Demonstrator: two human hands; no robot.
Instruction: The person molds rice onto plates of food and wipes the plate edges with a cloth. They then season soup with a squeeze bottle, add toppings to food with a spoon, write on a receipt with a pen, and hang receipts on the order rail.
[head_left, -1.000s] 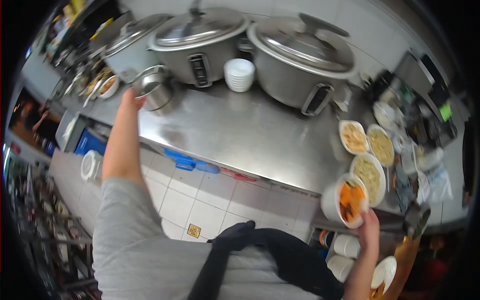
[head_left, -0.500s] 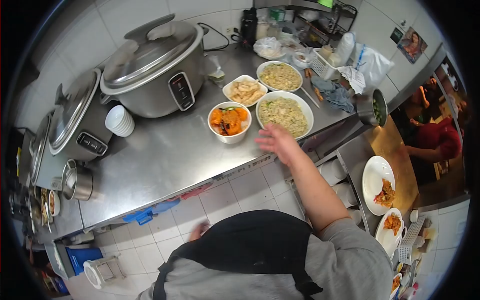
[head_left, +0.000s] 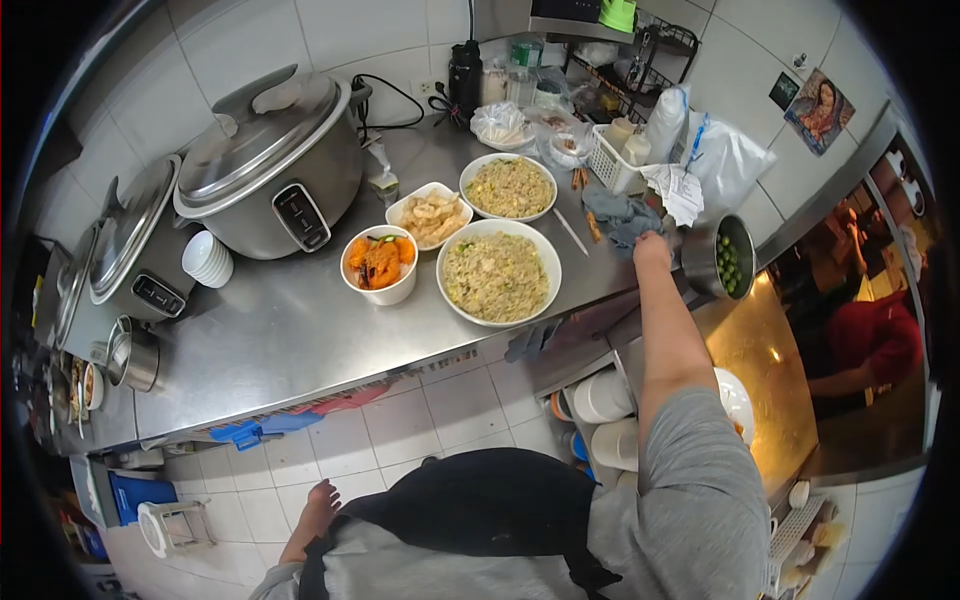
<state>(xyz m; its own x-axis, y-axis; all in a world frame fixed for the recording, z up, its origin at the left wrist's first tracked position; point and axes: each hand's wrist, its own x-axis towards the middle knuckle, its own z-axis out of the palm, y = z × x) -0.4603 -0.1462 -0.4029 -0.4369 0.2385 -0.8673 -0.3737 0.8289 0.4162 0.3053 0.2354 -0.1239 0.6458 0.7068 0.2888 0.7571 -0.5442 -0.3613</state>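
My right hand [head_left: 653, 252] reaches to the right end of the steel counter, its fingers closed on the edge of a crumpled grey-blue cloth [head_left: 622, 216]. Low on the left, my left hand [head_left: 321, 502] hangs over the tiled floor, empty, fingers apart. On the counter stand a white bowl of orange food [head_left: 380, 262], a dish of pale pieces [head_left: 432, 216] and two bowls of fried rice, one nearer [head_left: 499, 275] and one farther back [head_left: 509, 187]. A metal pot of green items [head_left: 705, 262] is just right of my right hand.
Large rice cookers [head_left: 270, 165] and stacked white cups [head_left: 208, 260] line the left. A white basket [head_left: 617, 165] and plastic bags [head_left: 722, 165] stand at the back right. A person in red [head_left: 875, 340] is beyond the opening. A white stool [head_left: 172, 527] is on the floor.
My right hand has let go of the orange-food bowl, now on the counter, and moved right to the cloth. My left hand has left the metal container and dropped to my side.
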